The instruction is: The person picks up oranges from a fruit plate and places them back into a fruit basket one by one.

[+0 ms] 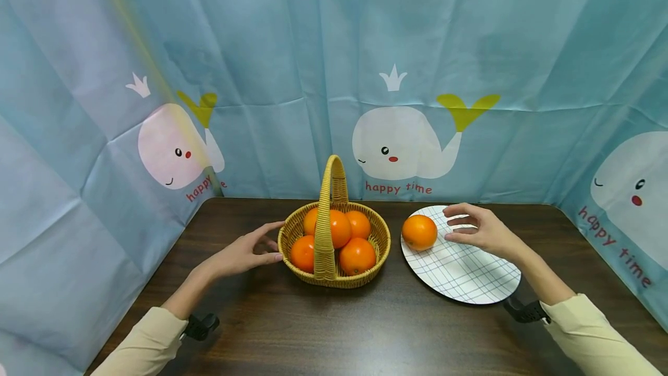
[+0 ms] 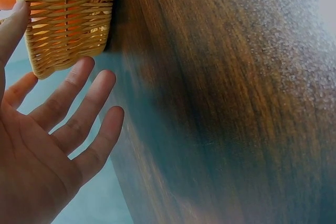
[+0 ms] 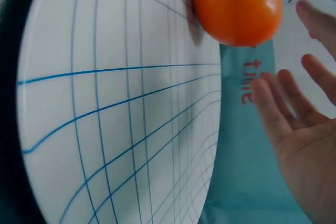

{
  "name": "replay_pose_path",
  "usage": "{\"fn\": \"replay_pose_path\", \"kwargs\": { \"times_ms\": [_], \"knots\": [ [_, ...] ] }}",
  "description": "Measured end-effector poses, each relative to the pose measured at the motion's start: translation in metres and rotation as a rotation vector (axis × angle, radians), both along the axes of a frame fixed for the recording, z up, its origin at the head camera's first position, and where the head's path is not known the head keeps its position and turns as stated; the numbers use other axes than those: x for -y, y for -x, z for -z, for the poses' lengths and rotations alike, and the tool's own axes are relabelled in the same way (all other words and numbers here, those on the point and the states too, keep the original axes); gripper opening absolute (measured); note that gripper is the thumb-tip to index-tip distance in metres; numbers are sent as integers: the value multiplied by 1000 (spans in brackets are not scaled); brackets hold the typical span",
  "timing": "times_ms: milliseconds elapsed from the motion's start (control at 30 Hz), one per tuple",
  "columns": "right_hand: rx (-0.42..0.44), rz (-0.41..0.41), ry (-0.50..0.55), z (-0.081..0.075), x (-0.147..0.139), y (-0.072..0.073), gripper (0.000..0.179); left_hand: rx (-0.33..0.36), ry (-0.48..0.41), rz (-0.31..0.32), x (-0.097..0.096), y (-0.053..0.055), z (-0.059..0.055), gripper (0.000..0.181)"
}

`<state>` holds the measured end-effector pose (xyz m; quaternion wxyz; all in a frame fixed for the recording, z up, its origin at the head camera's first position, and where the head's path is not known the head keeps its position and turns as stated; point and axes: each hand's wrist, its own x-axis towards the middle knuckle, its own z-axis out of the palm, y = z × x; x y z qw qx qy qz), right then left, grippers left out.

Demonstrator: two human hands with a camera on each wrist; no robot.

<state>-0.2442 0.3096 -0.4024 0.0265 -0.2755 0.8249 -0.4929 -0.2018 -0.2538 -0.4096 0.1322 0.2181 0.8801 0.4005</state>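
Observation:
A yellow wicker basket with a tall arched handle stands on the table and holds several oranges. My left hand is at the basket's left side, thumb and forefinger touching it near the rim. In the left wrist view the other fingers are spread and extended beside the wicker wall. One orange sits on the left part of a white plate with blue grid lines. Over the plate, just right of that orange, hovers my right hand, its loosely bent fingers apart from the fruit.
The dark wooden table extends in front of the basket and plate. Behind and at both sides hangs a blue curtain with whale prints, close to the table's back edge.

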Motion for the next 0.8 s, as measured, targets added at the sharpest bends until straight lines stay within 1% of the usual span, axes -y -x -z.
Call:
{"fn": "replay_pose_path", "kwargs": {
  "times_ms": [200,367,467,600,700,800],
  "knots": [
    [70,-68,-80,7,5,3,83,3,4,1,0,-1,-1,76],
    [119,-95,-96,11,14,7,96,2,10,1,0,-1,-2,76],
    [131,-110,-102,12,21,11,98,1,16,-1,0,-2,-2,76],
    [139,-139,-102,15,28,19,96,5,18,-3,0,-3,-3,76],
    [130,-167,-97,18,31,25,91,5,19,-5,0,-3,-3,76],
    [113,-194,-93,20,33,30,82,0,23,-4,-2,-3,-3,75]
  ]
}}
